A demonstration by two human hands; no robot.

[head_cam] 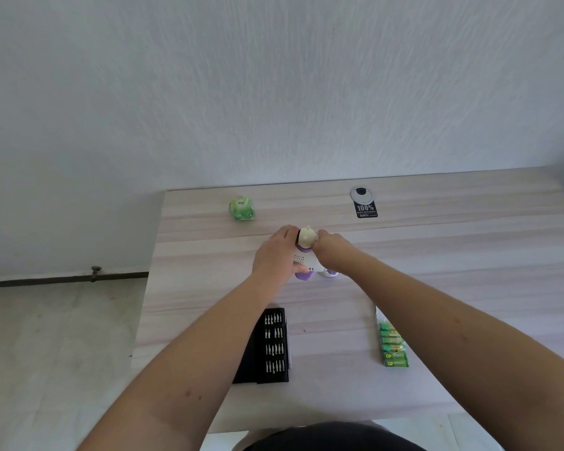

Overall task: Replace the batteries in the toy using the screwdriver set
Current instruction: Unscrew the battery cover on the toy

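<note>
A small white and purple toy [306, 252] with a cream head stands upright in the middle of the wooden table [437, 288]. My left hand [275, 255] grips its left side, and my right hand [334, 252] grips its right side, fingers curled round the body. Nearer to me, a black screwdriver set [271, 346] lies open with rows of bits showing; my left forearm covers its left part. A strip of green batteries [393, 346] lies at the front right.
A green wrapped pack [241, 208] sits at the back left of the table. A round cable grommet [361, 193] with a black label [367, 209] is at the back centre. The table's left edge drops to a tiled floor.
</note>
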